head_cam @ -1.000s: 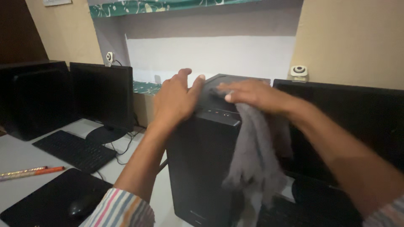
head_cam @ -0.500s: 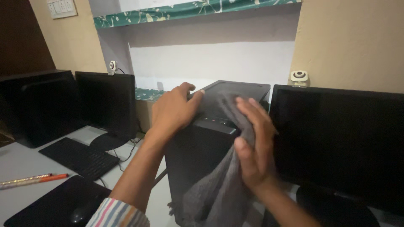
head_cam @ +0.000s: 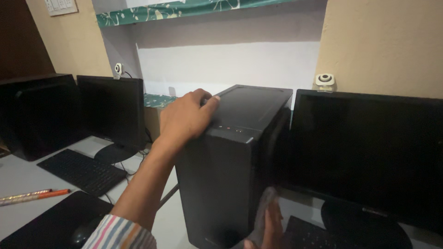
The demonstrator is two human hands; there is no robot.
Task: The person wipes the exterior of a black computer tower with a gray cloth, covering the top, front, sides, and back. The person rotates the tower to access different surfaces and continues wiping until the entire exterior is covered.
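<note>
Black computer tower (head_cam: 233, 161) upright at frame centre on the worktop (head_cam: 18, 180), long axis vertical. Left hand (head_cam: 184, 117) spread flat on its top left edge; right hand (head_cam: 272, 226) low at its lower right side, pressing grey cloth (head_cam: 264, 207).

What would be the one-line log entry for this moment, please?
left hand: rests on top edge of tall black computer tower case | right hand: presses grey cloth low on its side
</note>
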